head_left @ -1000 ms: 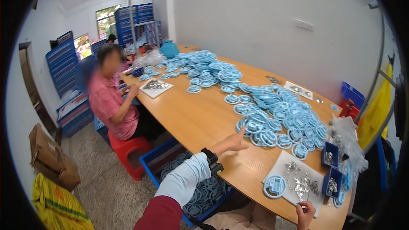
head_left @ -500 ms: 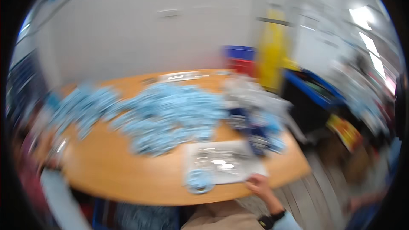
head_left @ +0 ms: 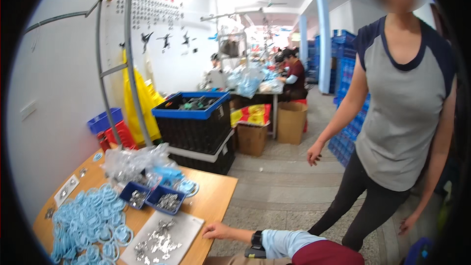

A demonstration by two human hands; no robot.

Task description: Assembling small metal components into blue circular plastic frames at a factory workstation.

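Note:
My right hand point(head_left: 214, 230) rests at the table's edge beside a white board point(head_left: 189, 229). Its fingers are curled together, and whatever may be in them is hidden. A dark band circles that wrist, below a light blue sleeve. Small shiny metal pieces point(head_left: 159, 245) lie scattered over the board. Behind it stand two dark blue trays, one point(head_left: 169, 209) with many metal pieces and another point(head_left: 128, 200) with fewer. To the left spreads a heap of light blue ring-shaped plastic parts point(head_left: 88, 221). My left hand is out of view.
A person point(head_left: 402, 103) in a grey shirt stands at the right, both arms lowered. Clear plastic bags point(head_left: 130, 164) lie at the table's back. Beyond are black crates with a blue rim point(head_left: 194, 127), cardboard boxes point(head_left: 292, 125) and a metal frame point(head_left: 130, 64). Others sit working farther off.
My view has swung to the right, bringing the standing person and the room into sight. The table has shifted to the lower left. My right hand stays by the board.

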